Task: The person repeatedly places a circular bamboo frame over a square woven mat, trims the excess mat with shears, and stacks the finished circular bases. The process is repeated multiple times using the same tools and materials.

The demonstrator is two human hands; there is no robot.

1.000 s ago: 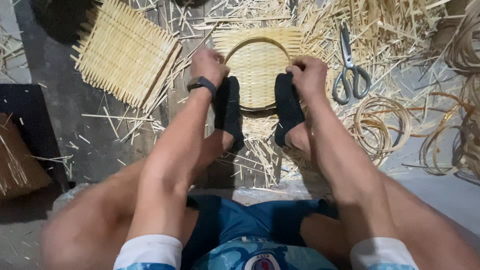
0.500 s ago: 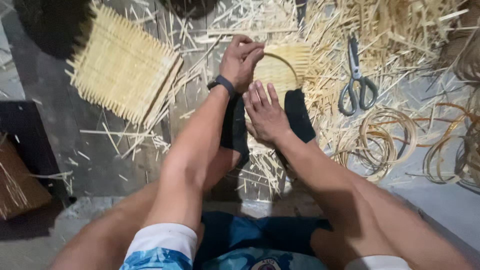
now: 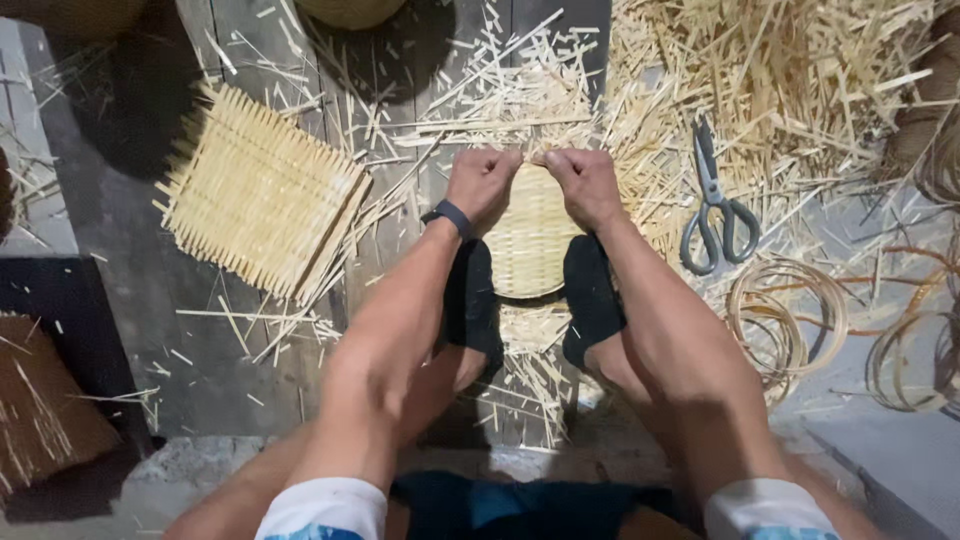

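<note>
Bamboo round mat [image 3: 530, 245], pinned under both feet, is being shaped as the left hand [image 3: 482, 185] and right hand [image 3: 585, 185], fisted, grip its far rim, likely needing steady, even bending next.

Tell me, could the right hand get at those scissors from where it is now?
Probably yes. The scissors lie in the open on the straw litter just beside the right hand, nothing between them. That hand, though, is closed on the round woven piece.

Bare floor [image 3: 130, 300] at 8 o'clock of the hands [image 3: 535, 185] gives passage past the mat [image 3: 258, 205] at 9; scissors [image 3: 715, 200] at 3, coils [image 3: 790, 315] at 4, strip heap [image 3: 790, 80] at 1 obstruct.
</note>
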